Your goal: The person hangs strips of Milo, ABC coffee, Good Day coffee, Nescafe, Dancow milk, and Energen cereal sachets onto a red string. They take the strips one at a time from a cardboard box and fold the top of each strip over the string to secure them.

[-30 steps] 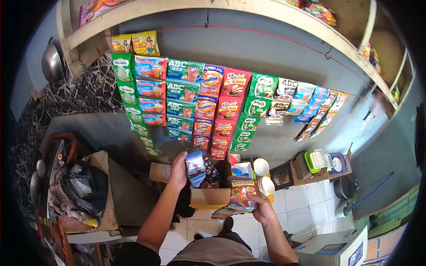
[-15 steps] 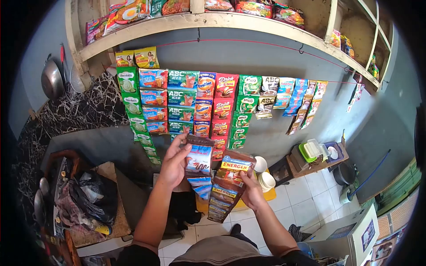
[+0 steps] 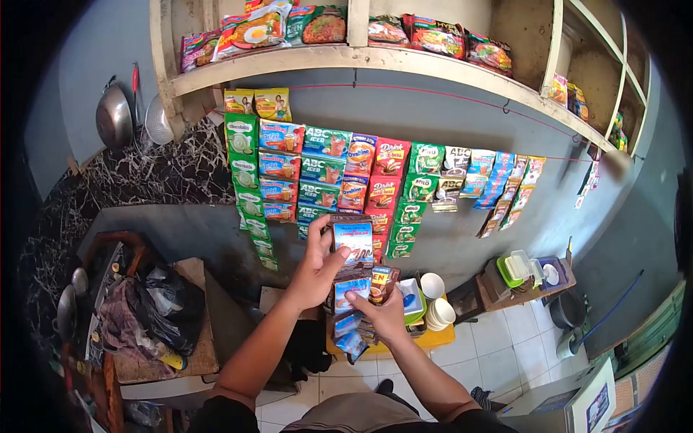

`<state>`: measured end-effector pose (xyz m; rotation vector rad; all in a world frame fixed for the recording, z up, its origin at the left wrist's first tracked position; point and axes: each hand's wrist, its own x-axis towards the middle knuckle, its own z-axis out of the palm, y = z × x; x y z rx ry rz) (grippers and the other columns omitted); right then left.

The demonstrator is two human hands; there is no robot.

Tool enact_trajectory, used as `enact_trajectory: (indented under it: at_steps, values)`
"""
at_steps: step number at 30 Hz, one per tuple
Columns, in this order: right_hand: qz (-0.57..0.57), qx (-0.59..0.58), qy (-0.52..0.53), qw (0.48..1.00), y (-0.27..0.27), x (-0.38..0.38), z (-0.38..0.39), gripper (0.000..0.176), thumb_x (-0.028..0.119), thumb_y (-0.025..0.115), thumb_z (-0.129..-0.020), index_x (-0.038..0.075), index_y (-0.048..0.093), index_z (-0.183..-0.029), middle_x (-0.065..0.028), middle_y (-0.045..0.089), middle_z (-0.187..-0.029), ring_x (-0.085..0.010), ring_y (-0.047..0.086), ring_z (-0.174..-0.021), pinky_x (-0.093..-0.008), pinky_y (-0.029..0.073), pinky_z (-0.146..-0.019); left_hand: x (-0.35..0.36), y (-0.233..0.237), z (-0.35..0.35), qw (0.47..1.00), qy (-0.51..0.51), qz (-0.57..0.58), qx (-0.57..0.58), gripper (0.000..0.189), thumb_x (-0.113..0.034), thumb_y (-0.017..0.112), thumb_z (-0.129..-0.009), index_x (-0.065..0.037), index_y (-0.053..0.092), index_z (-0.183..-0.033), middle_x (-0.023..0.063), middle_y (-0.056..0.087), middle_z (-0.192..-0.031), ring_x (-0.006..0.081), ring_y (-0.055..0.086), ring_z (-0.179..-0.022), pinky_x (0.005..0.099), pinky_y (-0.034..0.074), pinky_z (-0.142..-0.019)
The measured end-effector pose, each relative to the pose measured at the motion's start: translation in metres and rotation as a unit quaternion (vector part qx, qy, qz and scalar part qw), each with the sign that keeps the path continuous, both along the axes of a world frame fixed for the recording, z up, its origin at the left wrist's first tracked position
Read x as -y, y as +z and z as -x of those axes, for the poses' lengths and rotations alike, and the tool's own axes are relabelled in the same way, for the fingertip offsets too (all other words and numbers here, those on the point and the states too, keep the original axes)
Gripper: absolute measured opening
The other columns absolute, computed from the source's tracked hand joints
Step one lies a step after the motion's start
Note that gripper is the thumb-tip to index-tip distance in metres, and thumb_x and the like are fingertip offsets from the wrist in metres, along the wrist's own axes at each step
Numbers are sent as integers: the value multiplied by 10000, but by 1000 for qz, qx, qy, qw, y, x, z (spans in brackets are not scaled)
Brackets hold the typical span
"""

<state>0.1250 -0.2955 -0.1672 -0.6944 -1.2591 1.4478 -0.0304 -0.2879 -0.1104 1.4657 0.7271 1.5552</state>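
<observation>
A strip of blue and brown sachets (image 3: 353, 243) hangs from my left hand (image 3: 317, 268), whose thumb presses on its top sachet. My right hand (image 3: 382, 312) is closed on the brown Energen sachets (image 3: 381, 283), with its thumb over the second blue sachet. The blue strip now overlaps the Energen strip, hiding most of it. Behind my hands, rows of hanging sachets line the wall, among them red drink sachets (image 3: 390, 157) and green Milo sachets (image 3: 427, 159).
Above is a wooden shelf (image 3: 433, 65) with noodle packets. White bowls (image 3: 439, 312) stand on a yellow surface (image 3: 440, 338) at lower right. A black plastic bag (image 3: 173, 310) lies at left. Pans (image 3: 114, 117) hang on the left wall. Plastic containers (image 3: 514, 267) rest on a bench.
The two strips were apart side by side; my right hand has brought the Energen strip left, behind the blue one. The view has shifted, so the wall and shelf appear further right and lower.
</observation>
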Motion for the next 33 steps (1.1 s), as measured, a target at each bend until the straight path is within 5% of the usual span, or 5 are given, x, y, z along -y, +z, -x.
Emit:
enact_trajectory:
  at_steps: [12,24,31,32,33]
  values:
    - [45,-78,43,995,43,-31,-20,338,95,736,-786,16,580,-1075,-68,675,-951,-137,650,-811,-299,518,-768,9,-28,38,977,127,-50,-162,666,59,513,-800,-69,312,-1421,157,491,-1338,249,454,-1265,376,311,-1069]
    - [-43,-23,99,994,122,-38,-33,395,116,756,-750,5,576,-1083,-78,678,-956,-139,651,-822,-289,505,-783,0,-236,31,960,168,122,-187,689,-250,806,-715,-103,465,-1296,108,598,-1176,228,584,-1098,328,455,-918]
    - [-91,-6,64,994,152,-35,-62,522,198,736,-755,-10,502,-1173,-85,650,-999,-157,644,-837,-285,508,-785,-16,-259,5,877,224,219,-365,405,-303,779,-731,-117,667,-1073,111,645,-1066,283,635,-958,353,503,-804]
    - [-85,-24,64,994,151,-35,-66,537,198,735,-756,-13,493,-1187,-87,648,-1008,-158,645,-835,-283,510,-780,-41,-324,9,932,284,110,-197,330,-237,756,-743,-86,684,-1027,135,657,-1004,294,638,-934,365,502,-781]
    - [-80,-43,62,994,151,-36,-72,552,199,734,-757,-16,483,-1200,-88,645,-1017,-160,647,-833,-282,512,-775,-37,-300,14,934,278,106,-200,330,-237,756,-743,-86,684,-1027,135,657,-1004,294,638,-934,365,502,-781]
